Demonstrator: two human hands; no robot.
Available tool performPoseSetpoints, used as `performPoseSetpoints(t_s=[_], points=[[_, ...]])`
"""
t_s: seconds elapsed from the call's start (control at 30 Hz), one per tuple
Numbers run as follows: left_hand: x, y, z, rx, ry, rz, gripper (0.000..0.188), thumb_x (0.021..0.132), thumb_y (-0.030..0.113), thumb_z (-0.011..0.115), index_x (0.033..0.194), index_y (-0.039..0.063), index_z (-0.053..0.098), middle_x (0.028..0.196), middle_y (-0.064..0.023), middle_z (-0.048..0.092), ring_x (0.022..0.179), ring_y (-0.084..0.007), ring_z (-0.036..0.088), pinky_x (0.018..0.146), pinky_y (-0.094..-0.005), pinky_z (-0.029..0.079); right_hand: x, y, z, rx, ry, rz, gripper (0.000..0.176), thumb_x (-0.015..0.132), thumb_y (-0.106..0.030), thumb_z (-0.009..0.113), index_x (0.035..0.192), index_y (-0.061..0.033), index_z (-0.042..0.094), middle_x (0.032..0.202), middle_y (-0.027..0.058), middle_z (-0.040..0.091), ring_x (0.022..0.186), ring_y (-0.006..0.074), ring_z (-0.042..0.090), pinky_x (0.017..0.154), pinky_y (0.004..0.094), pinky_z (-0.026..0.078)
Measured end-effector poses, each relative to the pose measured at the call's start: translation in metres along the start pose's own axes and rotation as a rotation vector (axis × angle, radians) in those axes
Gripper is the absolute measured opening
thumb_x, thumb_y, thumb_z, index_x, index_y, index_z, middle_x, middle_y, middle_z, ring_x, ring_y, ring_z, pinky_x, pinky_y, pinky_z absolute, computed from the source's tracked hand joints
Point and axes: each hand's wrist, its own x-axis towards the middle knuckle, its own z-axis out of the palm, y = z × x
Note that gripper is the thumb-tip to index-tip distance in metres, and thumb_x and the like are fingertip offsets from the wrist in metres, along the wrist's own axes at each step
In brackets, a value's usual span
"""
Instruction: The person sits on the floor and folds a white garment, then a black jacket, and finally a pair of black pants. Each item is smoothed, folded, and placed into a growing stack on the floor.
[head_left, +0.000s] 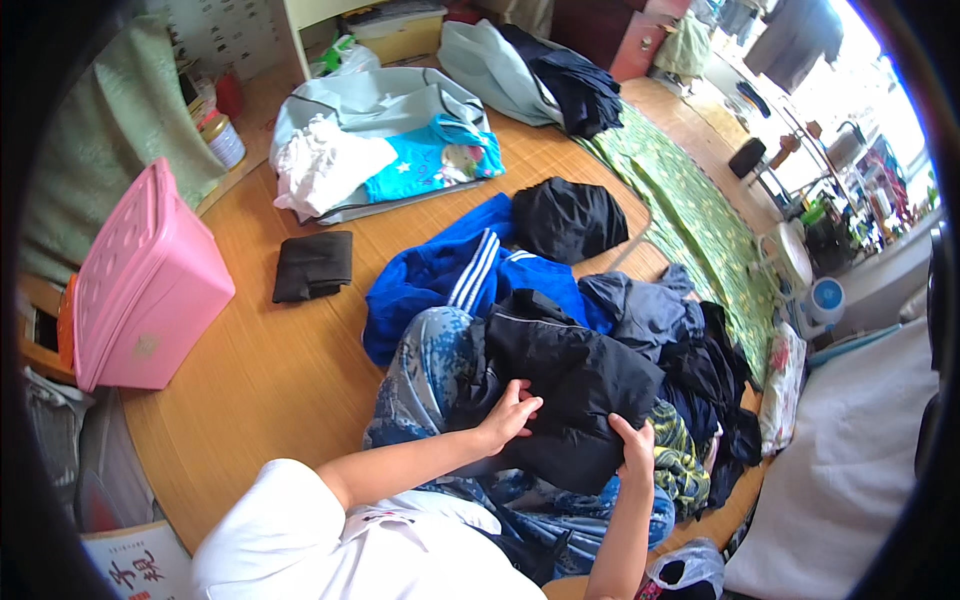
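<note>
A black garment with a thin pale piping line (577, 375) lies spread over my lap, on blue camouflage trousers (420, 375). My left hand (514, 416) rests on its near left part, fingers apart and slightly curled. At its right edge, my right hand (634, 442) pinches the cloth between thumb and fingers. Beyond the garment lies a blue garment with white stripes (427, 277), with a grey garment (645, 307) beside it. A bundled black garment (570, 221) sits farther back. To the right are dark clothes (712, 397) and a yellow-and-black patterned cloth (679, 454).
A folded black cloth (313, 266) lies on the wooden mat (262, 375). A pink lidded plastic box (161, 300) stands left. Farther back, an open grey fabric storage bag (382, 94) holds white and light-blue clothes; another grey bag (487, 67) holds dark clothes. A green patterned cloth (675, 195) borders the mat.
</note>
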Motion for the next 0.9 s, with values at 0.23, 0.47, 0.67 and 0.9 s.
performPoseSetpoints(t_s=[0.23, 0.47, 0.67, 0.9], points=[[-0.024, 0.047, -0.026, -0.395, -0.406, -0.237, 0.057, 0.086, 0.051, 0.047, 0.125, 0.010, 0.044, 0.119, -0.0109, 0.051, 0.112, -0.0263, 0.049, 0.084, -0.0499, 0.046, -0.082, -0.057, 0.102, -0.732, -0.304, -0.857, 0.030, 0.060, 0.005, 0.066, 0.089, 0.0004, 0.060, 0.074, 0.0125, 0.058, 0.066, 0.0243, 0.060, 0.061, 0.0297, 0.047], [-0.048, 0.069, -0.109, -0.708, -0.486, 0.051, 0.062, 0.084, 0.053, 0.049, 0.126, 0.008, 0.043, 0.119, -0.0114, 0.052, 0.113, -0.0266, 0.049, 0.087, -0.0479, 0.045, -0.106, -0.033, 0.192, -0.968, -0.565, -1.434, 0.040, 0.059, -0.003, 0.061, 0.098, -0.0070, 0.064, 0.074, 0.0038, 0.050, 0.067, 0.0173, 0.054, 0.056, 0.0284, 0.045], [-0.065, 0.069, -0.229, -0.763, -0.082, 0.288, 0.065, 0.083, 0.054, 0.052, 0.127, 0.007, 0.043, 0.120, -0.0117, 0.053, 0.113, -0.0269, 0.049, 0.090, -0.0462, 0.044, -0.087, 0.034, 0.262, -1.181, -0.721, -1.626, 0.044, 0.072, -0.009, 0.055, 0.115, -0.0031, 0.055, 0.090, 0.0090, 0.049, 0.086, 0.0196, 0.050, 0.071, 0.0285, 0.041], [-0.071, 0.019, -0.382, -0.801, 0.299, 0.345, 0.070, 0.081, 0.055, 0.054, 0.129, 0.005, 0.042, 0.120, -0.0122, 0.054, 0.114, -0.0273, 0.049, 0.093, -0.0443, 0.042, -0.086, 0.091, 0.301, -1.114, -0.932, -1.450, 0.049, 0.074, -0.005, 0.054, 0.122, -0.0021, 0.048, 0.112, 0.0136, 0.051, 0.100, 0.0253, 0.052, 0.086, 0.0338, 0.041]])
